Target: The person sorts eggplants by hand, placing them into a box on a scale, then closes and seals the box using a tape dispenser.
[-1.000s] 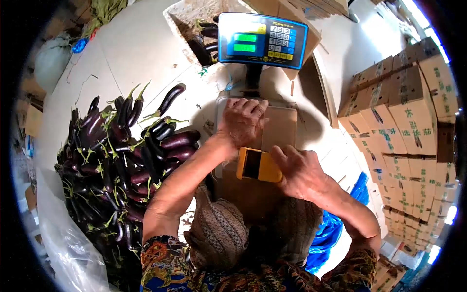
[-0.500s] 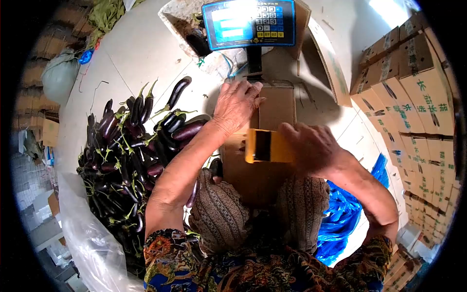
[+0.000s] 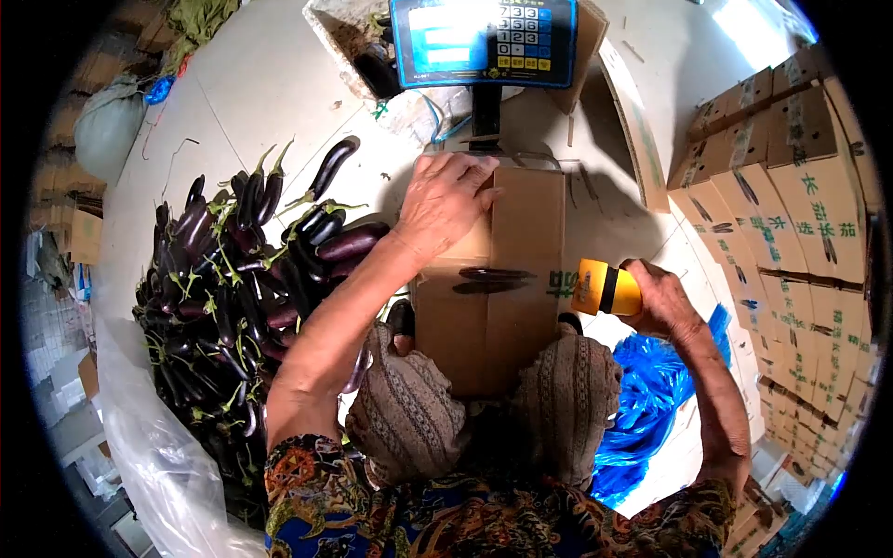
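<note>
A closed cardboard carton (image 3: 451, 325), printed with dark eggplants and green characters, stands between my knees. My left hand (image 3: 451, 200) lies on the carton's far left top, fingers bent over its upper edge and thumb apart on the flap. In my right hand (image 3: 662, 299), beyond the carton's right side, is a yellow tape dispenser (image 3: 588, 288) with a black band. My fingers wrap its right end, and it is apart from the carton. Just past the carton rises the blue scale display (image 3: 442, 46) on a black post.
A heap of eggplants (image 3: 233, 307) covers the floor at left, beside clear plastic sheeting (image 3: 153, 456). Blue plastic bags (image 3: 642, 409) lie by my right knee. Stacked printed cartons (image 3: 809, 232) line the right side. An open box (image 3: 358, 56) sits behind the scale display.
My right hand has moved right with the tape dispenser, from above the carton to beyond its right side. The carton's printed top now shows. My left hand stays at the far edge.
</note>
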Demonstrator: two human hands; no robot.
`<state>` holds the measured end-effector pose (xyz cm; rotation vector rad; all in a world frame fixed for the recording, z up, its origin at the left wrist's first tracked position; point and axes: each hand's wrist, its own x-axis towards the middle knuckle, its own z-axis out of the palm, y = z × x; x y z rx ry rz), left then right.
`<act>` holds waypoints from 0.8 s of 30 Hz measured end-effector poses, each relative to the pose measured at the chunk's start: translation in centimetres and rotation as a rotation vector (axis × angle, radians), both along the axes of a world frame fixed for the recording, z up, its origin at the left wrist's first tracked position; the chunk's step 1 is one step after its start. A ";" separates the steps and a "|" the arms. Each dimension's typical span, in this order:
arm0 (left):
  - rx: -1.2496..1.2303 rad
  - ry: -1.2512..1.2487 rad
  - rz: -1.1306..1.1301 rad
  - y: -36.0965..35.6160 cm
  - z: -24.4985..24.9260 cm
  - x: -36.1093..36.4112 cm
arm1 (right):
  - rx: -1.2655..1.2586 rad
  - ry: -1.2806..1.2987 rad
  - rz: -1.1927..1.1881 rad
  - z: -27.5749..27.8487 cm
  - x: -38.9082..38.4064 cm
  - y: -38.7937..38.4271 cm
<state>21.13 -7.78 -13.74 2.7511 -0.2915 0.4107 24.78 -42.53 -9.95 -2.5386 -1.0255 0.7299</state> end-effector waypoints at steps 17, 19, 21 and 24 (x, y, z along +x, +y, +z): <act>-1.871 0.974 0.598 -0.6 -12.4 -10.6 | 0.166 -0.050 -0.013 -0.8 -2.5 0.7; -1.885 0.968 0.566 -1.1 -13.0 -10.4 | 0.150 -0.029 -0.065 2.1 -3.1 1.4; -1.897 0.924 0.516 -1.8 -14.1 -9.9 | -0.005 -0.028 -0.134 4.5 -3.8 2.9; -1.835 0.882 0.501 -0.9 -14.9 -9.4 | -0.190 0.087 -0.185 5.8 -4.7 5.8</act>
